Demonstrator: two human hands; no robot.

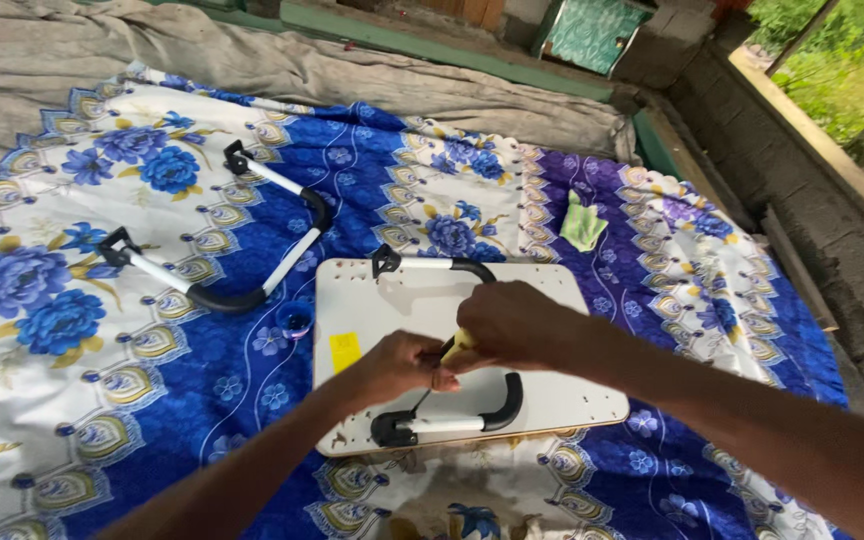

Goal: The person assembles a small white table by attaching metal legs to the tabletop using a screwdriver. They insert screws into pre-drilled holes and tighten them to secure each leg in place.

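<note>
Board [552, 385], white, lies flat on the flowered sheet [72, 300], a U-shaped leg [452, 415] on it. Left hand [397, 365] and right hand [517, 325] pinch a yellowish tool [462, 343] there. Spare leg [222, 240], green cloth [582, 225] lie apart.

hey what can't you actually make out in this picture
Head view:
- Pale yellowish object: mostly hidden under the right hand.
- Left hand fingertips: tucked beneath the right hand.
- U-shaped leg middle: covered by both hands.
- White board near edge: small holes too small to count.
</note>
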